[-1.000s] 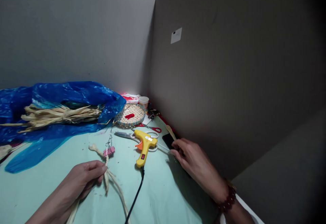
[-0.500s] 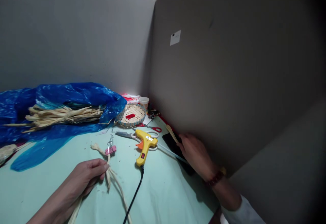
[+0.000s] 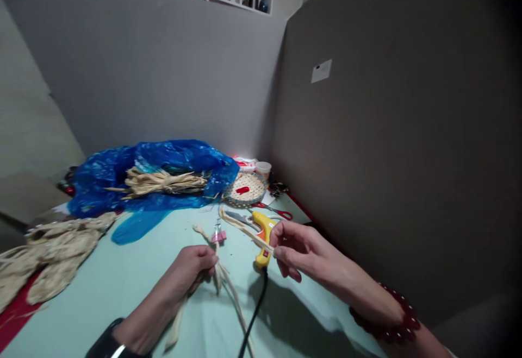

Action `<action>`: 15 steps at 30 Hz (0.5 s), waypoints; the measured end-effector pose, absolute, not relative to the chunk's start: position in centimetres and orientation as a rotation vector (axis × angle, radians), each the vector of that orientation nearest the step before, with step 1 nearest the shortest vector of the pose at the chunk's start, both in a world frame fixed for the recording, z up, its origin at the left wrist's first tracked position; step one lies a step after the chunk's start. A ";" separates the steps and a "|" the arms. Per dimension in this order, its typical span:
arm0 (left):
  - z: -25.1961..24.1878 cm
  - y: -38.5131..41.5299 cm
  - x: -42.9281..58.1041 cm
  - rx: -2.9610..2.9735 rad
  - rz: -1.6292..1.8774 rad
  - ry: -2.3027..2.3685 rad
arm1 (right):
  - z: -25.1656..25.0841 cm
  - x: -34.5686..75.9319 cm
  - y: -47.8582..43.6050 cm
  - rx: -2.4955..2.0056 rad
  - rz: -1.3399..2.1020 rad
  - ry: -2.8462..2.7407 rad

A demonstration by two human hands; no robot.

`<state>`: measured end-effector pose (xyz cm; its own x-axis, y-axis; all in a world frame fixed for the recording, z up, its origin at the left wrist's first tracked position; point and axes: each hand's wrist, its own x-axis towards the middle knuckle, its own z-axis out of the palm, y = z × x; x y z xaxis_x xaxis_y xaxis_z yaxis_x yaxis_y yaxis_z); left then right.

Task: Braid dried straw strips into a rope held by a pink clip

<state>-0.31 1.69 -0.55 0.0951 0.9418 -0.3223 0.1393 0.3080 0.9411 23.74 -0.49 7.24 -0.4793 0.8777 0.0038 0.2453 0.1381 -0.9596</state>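
My left hand (image 3: pixel 191 269) is closed on a pale braided husk cord (image 3: pixel 222 276) that lies on the light green table (image 3: pixel 122 287); a pink binder clip (image 3: pixel 219 235) is clamped near the cord's far end. My right hand (image 3: pixel 294 250) pinches one end of a long loose husk strip (image 3: pixel 240 229), held just above the table and across the yellow glue gun (image 3: pixel 263 233). The gun's black cable (image 3: pixel 253 314) runs toward me between my hands.
A blue plastic bag (image 3: pixel 163 176) with a bundle of dried husks lies at the back left. More husks (image 3: pixel 49 249) lie at the left edge. A round woven tray (image 3: pixel 247 189), scissors with red handles (image 3: pixel 274 211) and a small cup (image 3: pixel 263 168) sit near the corner. Grey partition walls close off the back and right.
My right hand has come back from the wall side, where it reached a strip beside a dark phone, and now holds that strip over the glue gun. The view has swung left.
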 end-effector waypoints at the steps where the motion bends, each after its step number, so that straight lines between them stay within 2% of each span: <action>1: -0.4 1.6 -0.3 1.103 0.831 1.345 | 6.8 22.8 -0.1 -1.060 1.388 -1.824; 10: -0.5 1.6 0.2 1.034 0.928 1.367 | 2.6 17.6 2.4 -0.933 1.360 -1.938; 15: -0.6 1.3 0.5 1.009 0.962 1.393 | 1.1 17.2 1.6 -1.010 1.300 -1.949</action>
